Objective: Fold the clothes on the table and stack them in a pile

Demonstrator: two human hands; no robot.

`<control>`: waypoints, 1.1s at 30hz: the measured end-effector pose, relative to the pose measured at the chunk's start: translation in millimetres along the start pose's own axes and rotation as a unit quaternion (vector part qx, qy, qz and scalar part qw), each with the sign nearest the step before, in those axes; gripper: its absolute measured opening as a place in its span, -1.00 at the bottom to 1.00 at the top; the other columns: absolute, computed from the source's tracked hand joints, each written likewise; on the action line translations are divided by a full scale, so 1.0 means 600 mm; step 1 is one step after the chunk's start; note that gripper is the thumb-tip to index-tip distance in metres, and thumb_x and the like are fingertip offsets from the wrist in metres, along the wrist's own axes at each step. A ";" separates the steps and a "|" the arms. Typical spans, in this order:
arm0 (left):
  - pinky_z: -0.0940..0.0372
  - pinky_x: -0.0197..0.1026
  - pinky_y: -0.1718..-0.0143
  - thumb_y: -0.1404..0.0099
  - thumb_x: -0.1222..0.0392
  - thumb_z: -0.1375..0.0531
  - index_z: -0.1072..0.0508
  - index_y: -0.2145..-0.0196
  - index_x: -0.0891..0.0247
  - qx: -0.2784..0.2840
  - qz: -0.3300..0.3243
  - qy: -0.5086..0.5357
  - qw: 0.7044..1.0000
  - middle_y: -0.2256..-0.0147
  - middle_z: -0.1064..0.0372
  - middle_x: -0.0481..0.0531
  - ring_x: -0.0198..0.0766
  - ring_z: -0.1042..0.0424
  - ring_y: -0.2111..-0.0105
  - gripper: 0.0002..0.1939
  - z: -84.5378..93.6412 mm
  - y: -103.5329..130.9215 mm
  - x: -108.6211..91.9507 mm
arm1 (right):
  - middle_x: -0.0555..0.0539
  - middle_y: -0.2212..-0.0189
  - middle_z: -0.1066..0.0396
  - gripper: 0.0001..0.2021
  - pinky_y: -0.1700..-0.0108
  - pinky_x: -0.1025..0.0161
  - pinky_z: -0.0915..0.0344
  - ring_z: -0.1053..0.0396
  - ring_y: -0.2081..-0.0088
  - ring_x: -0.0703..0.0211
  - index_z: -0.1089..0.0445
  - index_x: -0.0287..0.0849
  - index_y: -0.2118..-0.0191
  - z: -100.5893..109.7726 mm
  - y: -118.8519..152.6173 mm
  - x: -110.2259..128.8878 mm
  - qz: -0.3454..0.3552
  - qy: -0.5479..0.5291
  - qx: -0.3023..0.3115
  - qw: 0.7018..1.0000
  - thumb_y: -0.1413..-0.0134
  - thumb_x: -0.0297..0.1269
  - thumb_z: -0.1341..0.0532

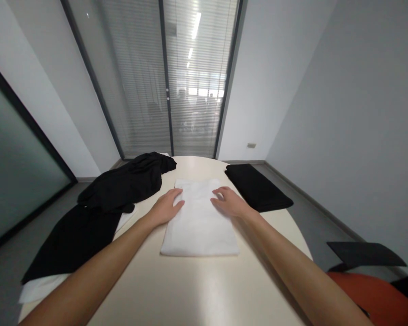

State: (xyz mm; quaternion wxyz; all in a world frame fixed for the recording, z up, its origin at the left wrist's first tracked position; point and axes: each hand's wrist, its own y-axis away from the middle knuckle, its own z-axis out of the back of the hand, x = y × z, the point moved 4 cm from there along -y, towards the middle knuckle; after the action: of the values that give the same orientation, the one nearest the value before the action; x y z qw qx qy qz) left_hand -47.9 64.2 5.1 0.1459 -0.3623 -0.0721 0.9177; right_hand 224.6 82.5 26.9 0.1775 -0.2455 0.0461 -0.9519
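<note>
A folded white cloth [199,226], perhaps a garment, lies flat as a neat rectangle on the pale table [149,290]. At its left edge rests my left hand [167,207], thumb and fingers apart, the fingertips on the fabric. Opposite it, my right hand [229,201] touches the upper right part of the cloth, its fingers bent and spread from the thumb. Neither hand grips the fabric.
Rumpled black clothing [129,181] is heaped at the left, above more black fabric [75,240] and white cloth [44,286]. Folded black fabric [258,188] lies at the right edge. An orange chair [374,294] stands at the lower right.
</note>
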 end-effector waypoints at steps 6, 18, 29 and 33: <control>0.19 0.04 -0.36 -0.42 -0.02 0.00 -0.20 -0.31 0.30 0.093 -0.005 -0.090 0.992 -0.37 -0.01 0.27 -0.05 0.04 -0.39 -0.40 -0.034 -0.022 0.003 | -0.29 -0.30 -0.19 -0.51 -0.25 -0.07 -0.08 -0.11 -0.30 -0.25 -0.32 -0.19 -0.24 -0.034 -0.011 0.019 -0.036 0.092 0.070 0.993 -0.29 -0.10 -0.11; -0.26 -0.10 0.16 -0.32 -0.01 -0.13 -0.41 -0.05 0.28 -0.025 0.121 -0.106 0.987 0.28 -0.52 0.15 0.02 -0.51 0.20 -0.57 0.046 0.011 0.003 | -0.34 0.04 -0.46 -0.43 -0.03 0.10 -0.27 -0.45 0.07 -0.08 -0.28 -0.29 -0.20 0.012 -0.005 -0.023 -0.110 -0.007 0.005 0.994 -0.23 0.02 -0.18; -0.15 -0.24 0.46 -0.26 -0.12 -0.18 -0.23 -0.20 0.31 0.186 0.132 0.113 0.967 0.55 -0.46 -0.07 -0.17 -0.42 0.51 -0.34 0.062 0.084 -0.039 | -0.34 -0.12 -0.34 -0.38 -0.11 0.00 -0.17 -0.29 -0.12 -0.22 -0.31 -0.16 -0.20 0.026 0.087 0.019 -0.039 -0.035 0.073 0.996 -0.13 0.12 -0.24; -0.15 -0.29 0.48 -0.22 -0.07 -0.25 -0.06 -0.34 0.22 0.314 0.120 0.162 0.928 0.42 -0.53 -0.03 -0.21 -0.44 0.44 -0.17 0.075 0.104 -0.042 | -0.12 0.24 -0.46 -0.32 0.22 0.19 -0.26 -0.40 0.30 0.09 -0.23 -0.10 -0.21 0.054 0.100 0.003 -0.082 -0.160 0.185 0.966 -0.07 0.17 -0.29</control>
State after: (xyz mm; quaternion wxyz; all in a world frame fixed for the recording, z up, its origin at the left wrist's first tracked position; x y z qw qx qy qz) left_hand -74.9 -3.8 39.2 0.1501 -0.4478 0.2883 0.8329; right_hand 258.0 25.8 45.7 0.1459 -0.3603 -0.1800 -0.9036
